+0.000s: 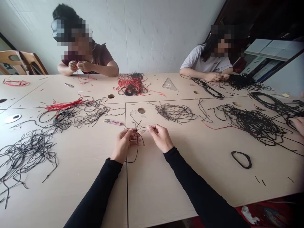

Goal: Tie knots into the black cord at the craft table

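Thin black cord (137, 148) with knots and several loose ends is between my two hands over the table. My left hand (124, 142) pinches it near the knotted part, and a long loop hangs below the fingers. To the right, my right hand (161, 136) has thumb and forefinger closed on one thin end, drawn out sideways from the knot. Just beyond my left hand lie small pink-handled thread snips (113, 122), not touched by either hand. The fingers partly hide the knot itself.
Black cord tangles lie on the left (26, 148), ahead (175, 112) and right (254, 123). Red cords (64, 105) lie at left. A black cord ring (241, 159) sits at right. Two people work across the table (152, 190); another person's hand (298, 124) shows at the right edge.
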{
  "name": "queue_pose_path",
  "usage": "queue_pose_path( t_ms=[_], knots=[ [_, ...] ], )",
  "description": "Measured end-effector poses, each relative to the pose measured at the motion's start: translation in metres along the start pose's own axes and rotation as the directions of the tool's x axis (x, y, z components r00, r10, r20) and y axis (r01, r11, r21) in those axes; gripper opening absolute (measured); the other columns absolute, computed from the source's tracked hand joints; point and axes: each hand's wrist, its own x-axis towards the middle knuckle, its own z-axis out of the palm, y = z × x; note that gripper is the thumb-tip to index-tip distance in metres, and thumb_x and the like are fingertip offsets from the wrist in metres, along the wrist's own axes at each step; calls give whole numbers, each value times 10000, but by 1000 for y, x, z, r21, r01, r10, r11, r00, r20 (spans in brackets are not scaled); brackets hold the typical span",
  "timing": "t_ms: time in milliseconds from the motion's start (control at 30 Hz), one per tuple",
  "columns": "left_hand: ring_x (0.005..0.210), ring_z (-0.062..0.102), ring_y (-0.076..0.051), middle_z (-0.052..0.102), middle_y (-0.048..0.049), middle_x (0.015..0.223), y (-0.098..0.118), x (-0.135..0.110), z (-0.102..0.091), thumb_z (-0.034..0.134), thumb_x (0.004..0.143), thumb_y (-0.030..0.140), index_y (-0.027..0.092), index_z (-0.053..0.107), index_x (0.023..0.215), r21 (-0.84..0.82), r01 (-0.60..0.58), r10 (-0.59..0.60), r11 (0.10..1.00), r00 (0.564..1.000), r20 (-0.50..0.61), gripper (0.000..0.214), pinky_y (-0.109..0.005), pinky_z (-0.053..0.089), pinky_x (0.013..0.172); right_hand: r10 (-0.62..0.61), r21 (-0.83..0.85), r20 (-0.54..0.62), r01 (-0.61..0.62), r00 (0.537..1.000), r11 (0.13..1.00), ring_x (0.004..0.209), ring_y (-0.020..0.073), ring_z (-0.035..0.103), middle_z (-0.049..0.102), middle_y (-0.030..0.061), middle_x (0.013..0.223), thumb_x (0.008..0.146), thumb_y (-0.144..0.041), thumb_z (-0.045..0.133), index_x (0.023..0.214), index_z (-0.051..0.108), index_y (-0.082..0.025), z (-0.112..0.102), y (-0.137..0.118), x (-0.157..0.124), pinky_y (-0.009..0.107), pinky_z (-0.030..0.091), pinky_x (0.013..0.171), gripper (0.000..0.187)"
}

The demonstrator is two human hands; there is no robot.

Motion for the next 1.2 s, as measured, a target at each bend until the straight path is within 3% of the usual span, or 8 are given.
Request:
queue_pose_path(
  t_ms=[167,267,367,500,700,867,1033,1200],
  knots=[
    [564,590,-125,624,-22,690,2,-1,0,732,750,400,148,566,782,74,-64,67,995,997,-41,303,-260,492,533,12,-22,19,-12,1000,1000,519,123,324,362,-51,534,840,-598,542,689,560,-183,0,-1,0,269,301,528,442],
    [547,572,-132,603,-12,667,0,-1,0,682,787,418,164,555,783,169,-108,119,980,991,-56,284,-264,473,514,14,-98,-100,-24,995,995,527,132,360,372,-50,559,846,-549,554,736,557,-189,-1,-3,-1,276,337,551,377],
    [527,525,-128,579,2,640,-5,-2,1,613,832,379,182,572,775,430,-213,250,877,968,-32,209,-248,413,510,-203,-247,-251,140,947,959,687,184,478,510,18,734,852,-467,575,954,606,-172,0,-10,-4,317,420,681,314],
    [521,446,-131,541,17,578,-11,-9,5,588,806,237,209,582,688,704,-337,408,625,910,74,121,-233,311,529,-403,-301,-30,376,915,876,889,235,514,567,73,902,864,-400,616,1096,662,-207,4,-19,-11,387,435,876,306],
    [492,393,-124,489,35,523,-9,-14,7,568,809,235,214,561,637,742,-341,396,577,911,111,174,-234,275,509,-343,-180,97,355,934,917,882,215,535,604,41,813,880,-249,595,898,701,-232,8,-17,-11,346,460,826,109],
    [495,439,-110,520,34,528,-6,-12,7,600,796,276,196,579,620,673,-252,301,695,953,47,195,-223,334,501,-218,28,4,218,976,976,732,169,504,588,29,804,823,-265,534,791,588,-198,3,-16,-9,301,445,724,92],
    [472,491,-106,565,16,559,-3,-6,7,689,756,356,168,593,683,299,-73,82,951,997,-15,223,-230,393,472,-73,183,-11,73,997,980,720,156,517,595,23,809,855,-360,545,873,577,-185,3,-12,-5,277,435,702,179],
    [579,570,-109,586,10,652,0,-5,9,745,727,344,145,619,720,96,-51,49,994,999,24,236,-256,494,603,-57,241,38,46,998,969,781,169,577,625,40,846,838,-415,612,891,584,-179,10,-10,-5,289,463,751,244]
  ],
)
